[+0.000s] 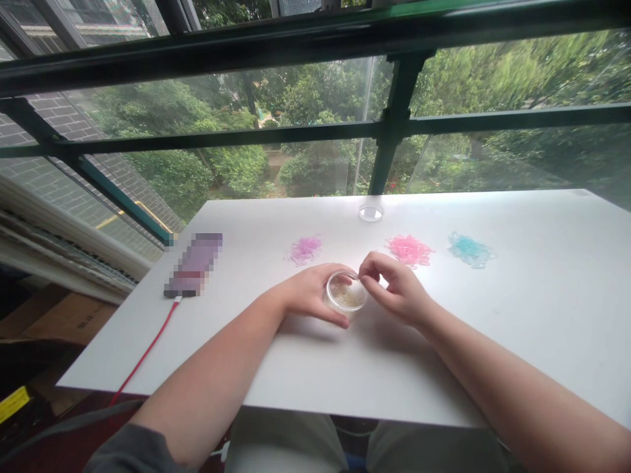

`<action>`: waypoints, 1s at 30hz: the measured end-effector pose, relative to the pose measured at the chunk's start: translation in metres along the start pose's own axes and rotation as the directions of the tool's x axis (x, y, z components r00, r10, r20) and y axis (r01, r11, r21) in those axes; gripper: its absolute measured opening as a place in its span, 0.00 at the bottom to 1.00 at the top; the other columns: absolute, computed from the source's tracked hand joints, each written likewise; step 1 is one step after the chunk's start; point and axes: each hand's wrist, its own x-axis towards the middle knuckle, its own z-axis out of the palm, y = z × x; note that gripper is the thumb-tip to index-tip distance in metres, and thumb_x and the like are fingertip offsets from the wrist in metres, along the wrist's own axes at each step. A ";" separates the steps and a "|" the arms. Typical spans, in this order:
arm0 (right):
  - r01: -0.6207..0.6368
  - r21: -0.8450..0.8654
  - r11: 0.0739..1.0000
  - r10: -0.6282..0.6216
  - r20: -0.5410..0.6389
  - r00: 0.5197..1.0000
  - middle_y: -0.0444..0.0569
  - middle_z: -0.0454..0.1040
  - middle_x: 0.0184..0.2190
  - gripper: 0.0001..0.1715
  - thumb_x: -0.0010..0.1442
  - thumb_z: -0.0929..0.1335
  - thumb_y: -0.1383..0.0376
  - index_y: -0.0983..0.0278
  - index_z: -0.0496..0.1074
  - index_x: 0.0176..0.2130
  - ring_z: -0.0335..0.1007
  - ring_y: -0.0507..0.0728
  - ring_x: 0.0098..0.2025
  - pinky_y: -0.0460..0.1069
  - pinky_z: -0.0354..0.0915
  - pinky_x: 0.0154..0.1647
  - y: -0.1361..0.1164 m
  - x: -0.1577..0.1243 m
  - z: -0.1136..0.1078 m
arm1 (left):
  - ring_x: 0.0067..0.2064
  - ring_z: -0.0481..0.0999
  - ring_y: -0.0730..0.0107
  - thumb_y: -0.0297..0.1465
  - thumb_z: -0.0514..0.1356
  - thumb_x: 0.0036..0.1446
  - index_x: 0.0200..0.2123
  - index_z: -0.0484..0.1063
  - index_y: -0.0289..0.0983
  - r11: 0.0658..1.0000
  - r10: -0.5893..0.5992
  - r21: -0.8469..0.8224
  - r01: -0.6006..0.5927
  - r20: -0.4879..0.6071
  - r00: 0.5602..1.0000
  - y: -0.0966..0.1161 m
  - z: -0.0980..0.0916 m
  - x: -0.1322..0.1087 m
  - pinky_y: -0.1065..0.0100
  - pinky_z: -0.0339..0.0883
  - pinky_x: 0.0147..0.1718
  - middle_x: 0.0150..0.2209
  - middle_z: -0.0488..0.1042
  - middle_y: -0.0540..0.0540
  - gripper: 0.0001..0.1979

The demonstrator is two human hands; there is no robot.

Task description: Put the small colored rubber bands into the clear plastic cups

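Observation:
My left hand (315, 295) wraps around the side of a small round clear plastic container (347, 301). Pale yellowish contents show inside it, too blurred to name. At the container's right rim is my right hand (397, 286), its thumb and forefinger pinched together and the other fingers curled. Whatever lies between those fingertips is hidden. Just beyond the hands lie a loose pile of small pink loops (409, 250), a purple pile (305, 249) and a teal pile (470, 249). A round clear lid (371, 213) rests flat near the table's far edge.
The white table (532, 315) ends at a green-framed window railing (246, 136). On its left side lies a pixelated phone-like object (194, 265), with a red cable (148, 351) running off the front edge. Cardboard boxes (59, 315) stand left of the table.

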 end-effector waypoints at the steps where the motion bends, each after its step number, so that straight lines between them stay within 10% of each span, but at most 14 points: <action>1: -0.007 -0.031 0.999 0.006 -0.014 1.000 0.44 0.64 0.25 0.05 0.54 0.62 0.72 0.63 0.64 0.30 0.59 0.51 0.27 0.47 0.58 0.30 0.002 0.000 -0.003 | 0.50 0.69 0.59 0.38 0.70 0.34 0.49 0.66 0.39 1.000 0.003 -0.003 -0.003 -0.001 1.000 0.000 0.000 0.000 0.63 0.60 0.50 0.49 0.69 0.43 0.35; 5: -0.141 -0.253 0.957 0.131 -0.059 0.990 0.47 0.69 0.29 0.08 0.55 0.61 0.70 0.64 0.68 0.34 0.63 0.53 0.31 0.48 0.59 0.33 0.015 0.003 -0.020 | 0.51 0.68 0.58 0.37 0.71 0.34 0.50 0.65 0.40 1.000 0.005 -0.010 -0.005 -0.002 1.000 -0.001 0.000 -0.001 0.62 0.59 0.52 0.51 0.68 0.42 0.37; 10: -0.220 -0.456 0.862 0.318 0.151 0.936 0.46 0.69 0.27 0.08 0.51 0.66 0.64 0.63 0.72 0.33 0.63 0.52 0.27 0.47 0.58 0.28 0.025 0.003 -0.033 | 0.52 0.68 0.58 0.38 0.71 0.33 0.49 0.66 0.40 1.000 -0.007 0.003 0.007 0.000 1.000 -0.001 0.000 0.000 0.62 0.59 0.52 0.50 0.68 0.42 0.36; 30: -0.178 -0.459 0.871 0.268 0.138 0.954 0.46 0.71 0.26 0.06 0.50 0.65 0.68 0.62 0.73 0.28 0.63 0.52 0.27 0.46 0.56 0.27 0.022 0.004 -0.017 | 0.51 0.69 0.57 0.37 0.71 0.33 0.49 0.67 0.39 1.000 -0.014 0.007 0.014 -0.007 1.000 0.001 -0.001 0.000 0.62 0.60 0.52 0.49 0.69 0.42 0.36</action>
